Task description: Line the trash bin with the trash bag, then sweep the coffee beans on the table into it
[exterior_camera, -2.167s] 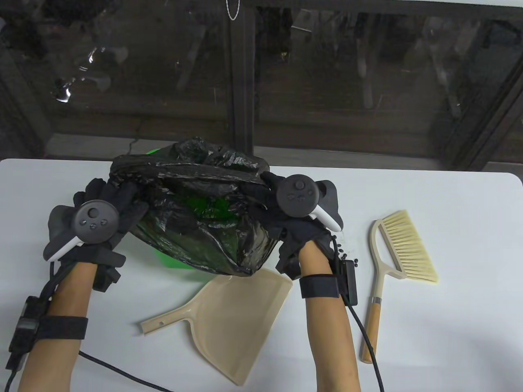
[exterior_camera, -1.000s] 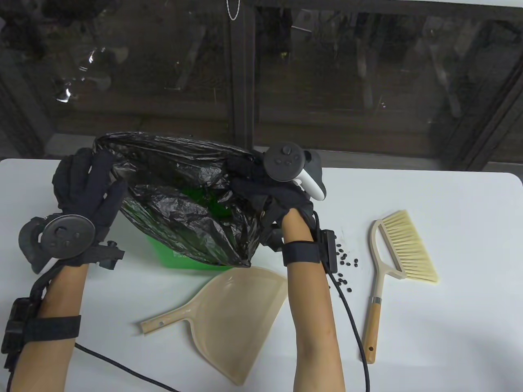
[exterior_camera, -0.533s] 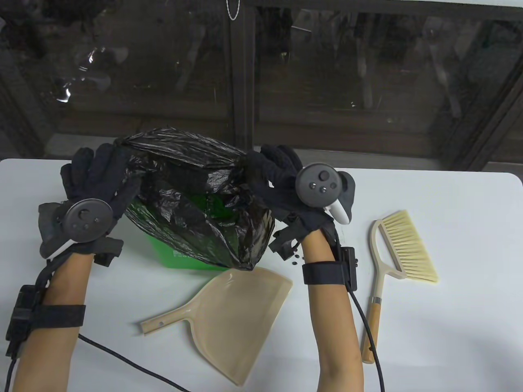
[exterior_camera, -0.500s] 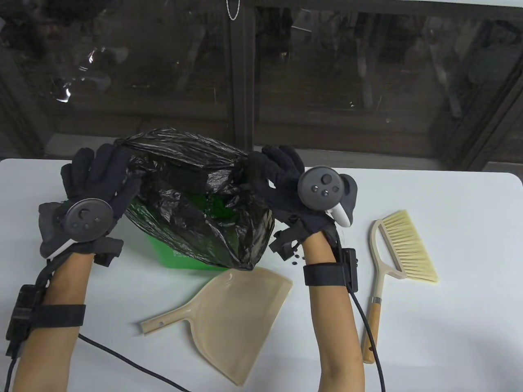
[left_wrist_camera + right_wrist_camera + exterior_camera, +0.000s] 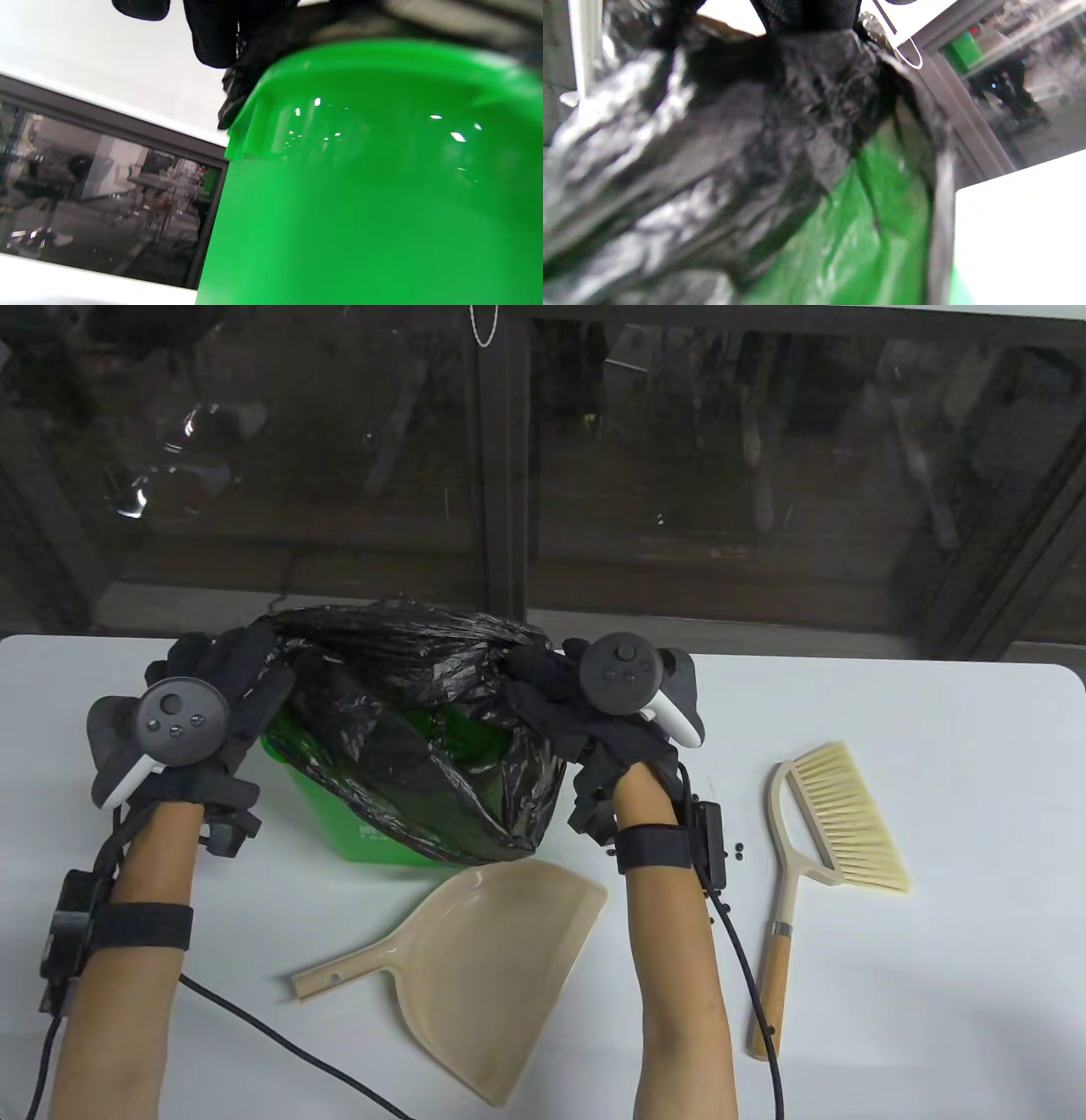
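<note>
Toward the back left of the white table (image 5: 933, 814) stands the green trash bin (image 5: 382, 836), with the black trash bag (image 5: 424, 704) draped over its mouth and hanging down its front and right side; green shows through the thin plastic at the opening. On the bin's left side the rim is bare, and the left wrist view shows that bare rim with bag plastic gathered above it. The left hand (image 5: 216, 704) grips the bag's edge at the bin's left side, fingers curled into the plastic. The right hand (image 5: 560, 695) grips the bag's edge at the right side, its fingers closed on bunched plastic, as the right wrist view shows close up. A few coffee beans (image 5: 740, 848) lie on the table just right of the right wrist; others may be hidden by the arm. The beige dustpan (image 5: 484, 950) lies in front of the bin, handle pointing left. The hand brush (image 5: 836, 823) with a wooden handle lies to the right, bristles pointing away and right. Black cables (image 5: 254, 1035) trail from both wrists across the table.
</note>
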Demonstrator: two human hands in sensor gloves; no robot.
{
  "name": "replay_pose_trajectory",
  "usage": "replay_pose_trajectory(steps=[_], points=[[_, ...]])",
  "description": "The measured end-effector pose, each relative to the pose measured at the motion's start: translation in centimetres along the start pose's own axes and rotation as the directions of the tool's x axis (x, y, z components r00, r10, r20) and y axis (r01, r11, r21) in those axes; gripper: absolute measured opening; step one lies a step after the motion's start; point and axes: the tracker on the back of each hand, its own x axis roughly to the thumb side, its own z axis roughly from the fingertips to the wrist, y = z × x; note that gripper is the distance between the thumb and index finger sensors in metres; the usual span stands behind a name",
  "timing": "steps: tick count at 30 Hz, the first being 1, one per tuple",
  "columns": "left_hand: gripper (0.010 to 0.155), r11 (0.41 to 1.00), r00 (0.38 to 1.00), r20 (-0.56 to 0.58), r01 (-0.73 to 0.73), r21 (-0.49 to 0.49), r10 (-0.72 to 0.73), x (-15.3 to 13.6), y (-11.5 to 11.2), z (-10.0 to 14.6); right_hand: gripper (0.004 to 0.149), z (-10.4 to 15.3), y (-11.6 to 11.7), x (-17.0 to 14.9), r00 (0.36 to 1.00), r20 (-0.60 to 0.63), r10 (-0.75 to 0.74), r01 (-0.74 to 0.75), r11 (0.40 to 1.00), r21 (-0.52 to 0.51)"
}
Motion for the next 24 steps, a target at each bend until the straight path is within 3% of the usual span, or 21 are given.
replay_pose_trajectory(steps=[8,14,19,24], points=[[0.066,0.974,0.974,-0.07,-0.22,-0.053,0.216,-2.7,-2.6,-1.3,0.073,-2.2,1.0,-2.0,0.976,-0.065,-0.208,0.209,0.978,0.015],[0.069,0.88,0.882,-0.131,-0.465,-0.097,0.452,-5.0,-4.6,-1.3,0.077,-2.8,2.2,-3.3,0.934,-0.092,-0.344,0.349,0.936,0.049],[0.069,0.857,0.864,-0.144,-0.5,-0.125,0.483,-5.7,-5.6,-1.2,0.079,-3.4,3.0,-4.0,0.907,-0.103,-0.407,0.416,0.906,0.076],[0.073,0.776,0.789,-0.155,-0.613,-0.15,0.594,-6.1,-6.6,-1.1,0.084,-3.9,4.2,-4.7,0.852,-0.12,-0.51,0.522,0.846,0.107]])
